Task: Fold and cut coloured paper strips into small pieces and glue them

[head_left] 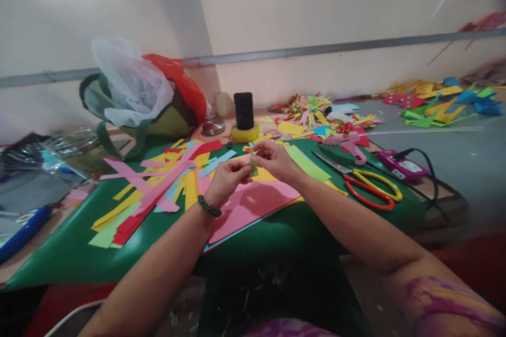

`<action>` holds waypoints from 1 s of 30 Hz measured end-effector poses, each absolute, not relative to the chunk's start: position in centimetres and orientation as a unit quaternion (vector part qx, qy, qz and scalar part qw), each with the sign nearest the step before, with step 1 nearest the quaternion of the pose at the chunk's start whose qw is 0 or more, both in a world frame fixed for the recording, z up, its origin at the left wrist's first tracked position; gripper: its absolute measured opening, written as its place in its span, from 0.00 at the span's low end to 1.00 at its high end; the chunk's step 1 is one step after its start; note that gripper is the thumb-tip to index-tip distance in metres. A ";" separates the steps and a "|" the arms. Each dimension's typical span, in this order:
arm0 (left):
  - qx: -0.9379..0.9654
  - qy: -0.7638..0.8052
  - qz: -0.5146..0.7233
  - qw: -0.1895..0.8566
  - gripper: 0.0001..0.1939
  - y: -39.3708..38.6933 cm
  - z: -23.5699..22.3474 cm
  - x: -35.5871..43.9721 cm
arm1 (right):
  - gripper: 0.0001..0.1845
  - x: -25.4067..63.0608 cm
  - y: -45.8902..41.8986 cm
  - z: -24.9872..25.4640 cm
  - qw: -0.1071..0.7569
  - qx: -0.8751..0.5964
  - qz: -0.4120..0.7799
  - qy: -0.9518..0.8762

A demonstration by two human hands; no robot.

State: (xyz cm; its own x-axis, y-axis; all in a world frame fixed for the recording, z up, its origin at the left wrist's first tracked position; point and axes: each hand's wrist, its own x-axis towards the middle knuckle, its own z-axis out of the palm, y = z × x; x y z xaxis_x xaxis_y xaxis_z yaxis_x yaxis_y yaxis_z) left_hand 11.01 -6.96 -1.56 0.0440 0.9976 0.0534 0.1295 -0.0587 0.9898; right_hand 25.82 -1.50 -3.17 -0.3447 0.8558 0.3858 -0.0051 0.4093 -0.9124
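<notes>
A small piece of green paper (254, 171) is held between my two hands, above a stack of pink paper sheets (253, 205). My left hand (228, 179), with a dark bead bracelet at the wrist, pinches its left side. From the right, my right hand (276, 160) grips the upper part with thumb and fingers. Fingertips cover much of the piece, so its exact folded shape is unclear. Left of the hands lie many cut paper strips (158, 184) in pink, yellow, red, blue and green. Light green sheets (310, 163) lie just beyond my right wrist.
Large scissors (369, 184) with red and yellow handles lie at right, near a pink glue gun (348, 145) and a purple device (403, 166). A phone (243, 110) stands in a yellow tape roll (245, 134). A bag (146, 105) stands back left; finished paper pieces (310, 108) lie behind.
</notes>
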 end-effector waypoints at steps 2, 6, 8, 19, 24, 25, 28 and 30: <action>0.563 0.506 0.473 0.452 0.16 -7.0 -1.6 11.1 | 0.14 25.8 -1.4 -3.3 0.480 -0.307 0.452 -0.686; 0.561 0.495 0.483 0.454 0.16 -6.9 -1.8 11.2 | 0.14 25.8 -1.2 -3.5 0.500 -0.295 0.444 -0.683; 0.551 0.483 0.479 0.483 0.16 -6.8 -2.0 11.1 | 0.13 25.7 -1.2 -3.6 0.500 -0.291 0.424 -0.697; 0.424 0.452 0.475 0.624 0.19 -6.3 -2.2 9.9 | 0.14 35.1 -6.2 1.3 0.338 -0.460 0.067 -0.818; 0.439 0.423 0.471 0.638 0.18 -6.4 -1.9 9.8 | 0.11 44.8 -8.5 -2.5 0.109 -0.666 0.009 -0.738; 0.446 0.419 0.469 0.637 0.18 -6.4 -1.9 9.7 | 0.12 46.1 -8.8 -3.5 0.075 -0.688 0.015 -0.722; 0.467 0.421 0.464 0.624 0.19 -6.3 -1.9 9.6 | 0.18 48.1 -9.2 -5.8 0.057 -0.695 -0.007 -0.717; 0.476 0.430 0.459 0.615 0.19 -6.3 -2.0 9.5 | 0.22 48.1 -8.8 -6.1 0.063 -0.691 -0.020 -0.719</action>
